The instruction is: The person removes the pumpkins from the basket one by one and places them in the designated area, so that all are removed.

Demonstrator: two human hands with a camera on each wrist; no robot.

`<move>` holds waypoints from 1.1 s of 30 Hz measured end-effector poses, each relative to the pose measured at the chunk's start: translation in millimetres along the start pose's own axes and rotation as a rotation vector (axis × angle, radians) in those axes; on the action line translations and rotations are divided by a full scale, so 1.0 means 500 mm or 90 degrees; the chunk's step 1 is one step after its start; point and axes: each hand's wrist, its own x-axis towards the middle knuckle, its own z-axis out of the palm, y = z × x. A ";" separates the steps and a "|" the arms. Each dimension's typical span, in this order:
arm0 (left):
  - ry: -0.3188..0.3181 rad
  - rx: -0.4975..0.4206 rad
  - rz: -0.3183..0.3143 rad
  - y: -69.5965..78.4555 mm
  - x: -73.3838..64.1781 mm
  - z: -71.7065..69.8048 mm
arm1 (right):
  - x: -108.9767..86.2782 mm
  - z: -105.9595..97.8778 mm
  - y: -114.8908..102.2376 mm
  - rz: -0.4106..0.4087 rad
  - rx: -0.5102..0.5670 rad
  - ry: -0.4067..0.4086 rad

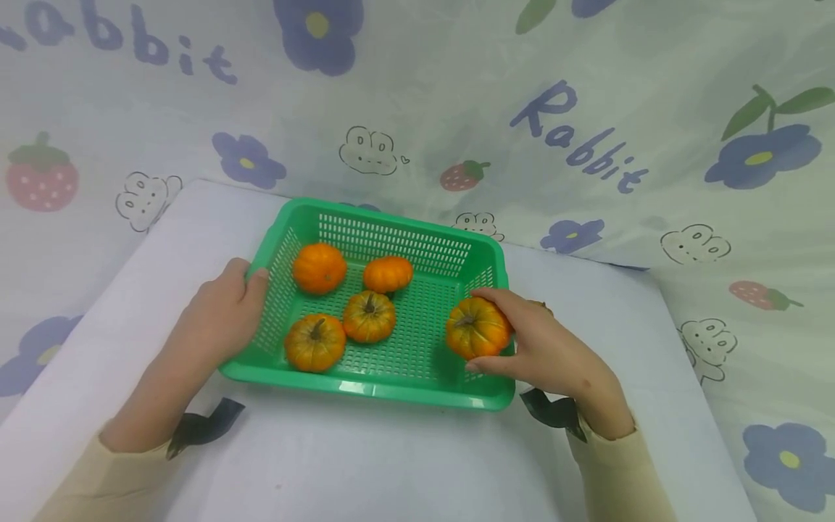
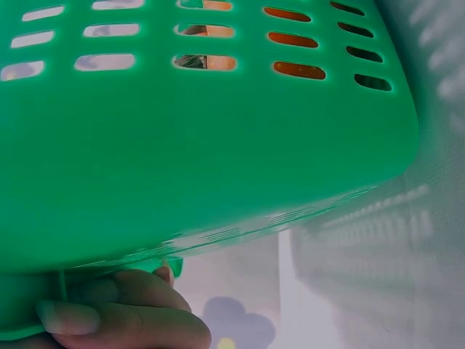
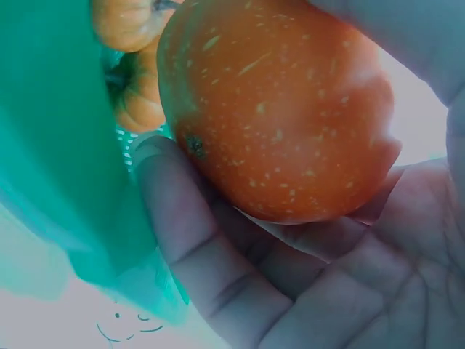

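A green plastic basket [image 1: 372, 389] with slotted walls stands on the white table. My left hand [image 1: 225, 313] grips its left rim; in the left wrist view the fingers [image 2: 138, 316] curl at the rim beside the green wall [image 2: 203, 145]. My right hand [image 1: 554, 348] holds an orange mini pumpkin [image 1: 478, 328] at the basket's right end, thumb and fingers around its sides. The right wrist view shows the speckled underside of this pumpkin [image 3: 283, 116] above the fingers. Farther left in the basket lie several other mini pumpkins, among them a greenish-orange one [image 1: 315, 344] and a plain orange one [image 1: 319, 268].
Behind my right hand, a small brownish piece of something [image 1: 541, 307] shows, mostly hidden. Dark straps [image 1: 207, 426] hang at both wrists. A patterned curtain [image 1: 417, 94] with rabbits and flowers borders the white table [image 1: 365, 464] at the back and sides.
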 end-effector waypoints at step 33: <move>-0.001 0.002 0.010 -0.002 0.004 -0.001 | -0.061 0.024 0.054 -0.030 0.123 0.094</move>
